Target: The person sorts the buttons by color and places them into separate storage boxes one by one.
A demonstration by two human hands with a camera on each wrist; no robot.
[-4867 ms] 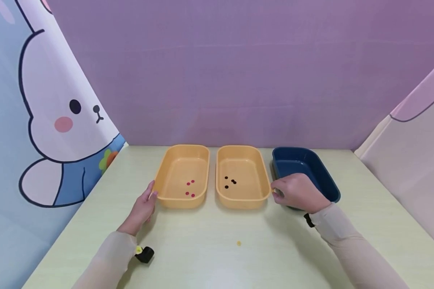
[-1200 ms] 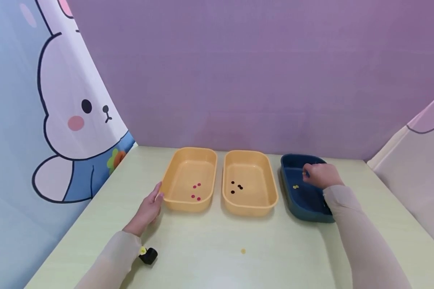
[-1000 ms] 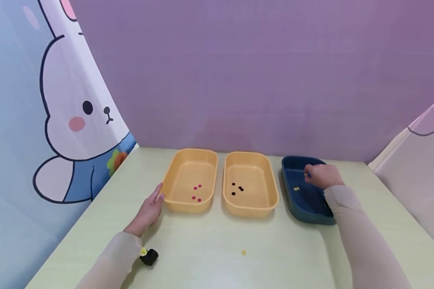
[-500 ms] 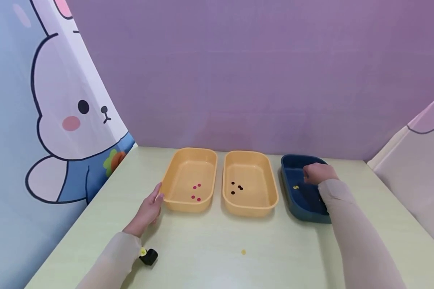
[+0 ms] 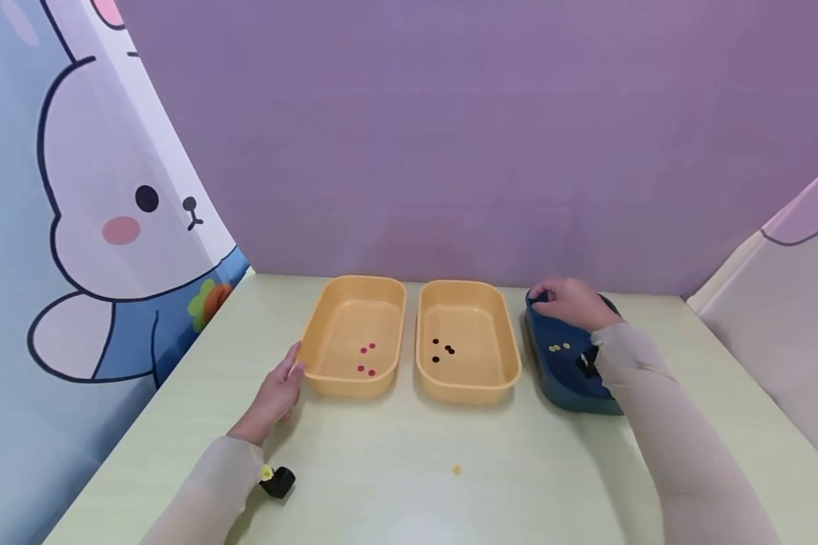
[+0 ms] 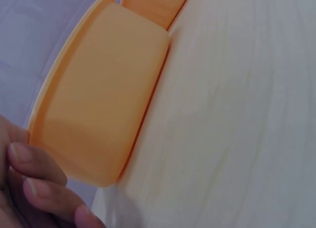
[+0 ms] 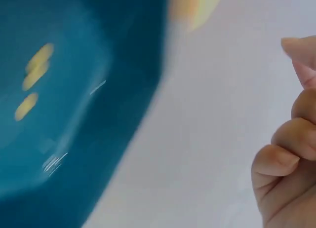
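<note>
My left hand (image 5: 267, 397) rests its fingertips against the left side of a yellow tray (image 5: 354, 387) that holds several small pink discs (image 5: 363, 350). In the left wrist view its relaxed fingers (image 6: 47, 193) lie beside the tray's outer wall. My right hand (image 5: 572, 301) hovers above the back part of a dark blue tray (image 5: 576, 401), thumb and index finger apart. Nothing shows in it in the right wrist view, where the other fingers (image 7: 276, 161) are loosely bent. Three small yellow discs (image 5: 566, 346) lie in the blue tray.
Between these trays stands a second yellow tray (image 5: 466, 393) with several small black discs (image 5: 435, 359). One yellow disc (image 5: 457, 470) lies on the pale table (image 5: 382, 484) in front. A purple cloth (image 5: 450, 151) hangs behind, and side cloths flank the table.
A yellow disc pinched in my right fingers has been let go, joining two others in the blue tray. That hand has risen toward the tray's back left. The left hand stays put.
</note>
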